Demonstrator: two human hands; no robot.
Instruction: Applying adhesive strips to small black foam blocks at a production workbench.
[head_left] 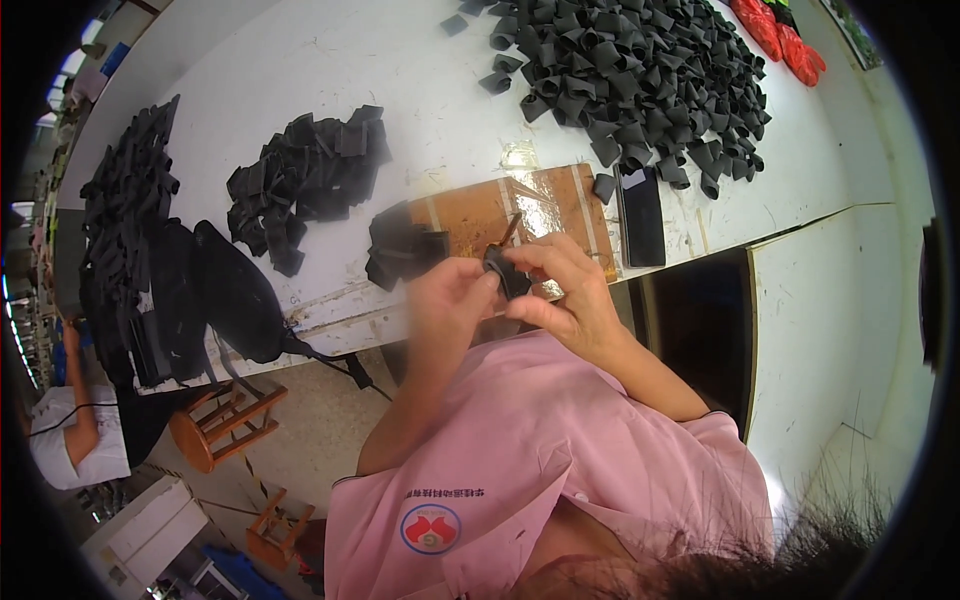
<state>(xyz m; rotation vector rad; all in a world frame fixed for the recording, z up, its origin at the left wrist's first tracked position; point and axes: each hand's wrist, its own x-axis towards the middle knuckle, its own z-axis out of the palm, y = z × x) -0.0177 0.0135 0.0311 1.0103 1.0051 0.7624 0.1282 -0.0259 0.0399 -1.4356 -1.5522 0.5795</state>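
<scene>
Checking the worktop (420, 120), we find one black piece (514, 279) pinched between left hand (448, 300) and right hand (575, 290), fingertips nearly together, over the brown board's (462, 212) near side. One large heap (640, 80) and three smaller piles (305, 180) surround it, pieces too many to count. One dark flat case (642, 220) adjoins the board; white surface separates the piles.

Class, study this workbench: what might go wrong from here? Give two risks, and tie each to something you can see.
1. The small black piece is held only by the fingertips of the left hand and right hand, so it might slip and drop.
2. The flat black rectangular object lies close to the table's front edge, so a careless right arm could perhaps knock it off.
</scene>
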